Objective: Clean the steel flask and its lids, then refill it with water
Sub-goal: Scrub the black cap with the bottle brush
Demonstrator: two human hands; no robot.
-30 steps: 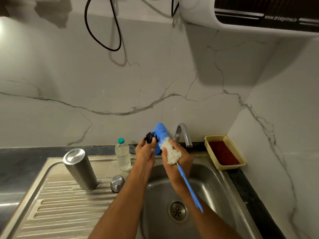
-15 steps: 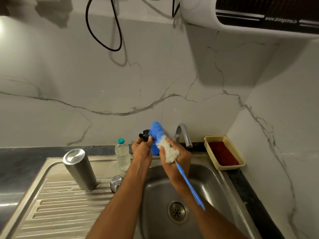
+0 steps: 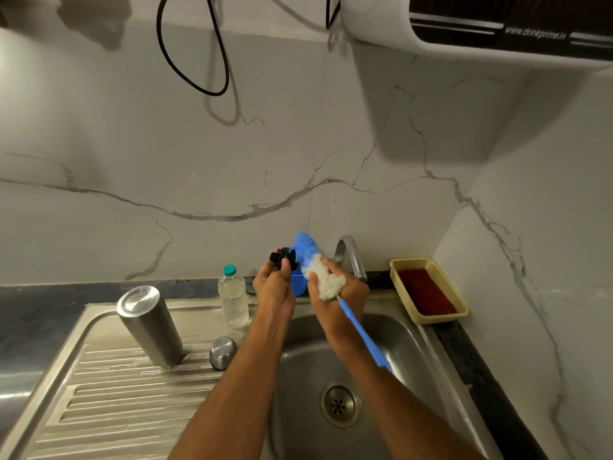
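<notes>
The steel flask (image 3: 151, 327) stands upside down on the sink's ribbed drainboard (image 3: 109, 403). A round steel lid (image 3: 223, 351) lies beside it, to its right. Over the basin, my left hand (image 3: 275, 287) pinches a small black inner lid (image 3: 281, 255) at its fingertips. My right hand (image 3: 338, 298) grips a blue bottle brush (image 3: 323, 278) by its white foamy bristles. The brush's blue tip presses against the black lid, and its blue handle slants down to the right across my forearm.
A steel tap (image 3: 350, 257) curves over the basin (image 3: 391, 353), whose drain (image 3: 340, 405) sits below my arms. A small plastic water bottle (image 3: 233, 298) stands at the sink's back edge. A yellow basket (image 3: 428, 288) with a red pad sits right. A water purifier (image 3: 481, 26) hangs above.
Both hands have shifted slightly left and up with the lid and brush. The black lid now shows further out past my left fingertips.
</notes>
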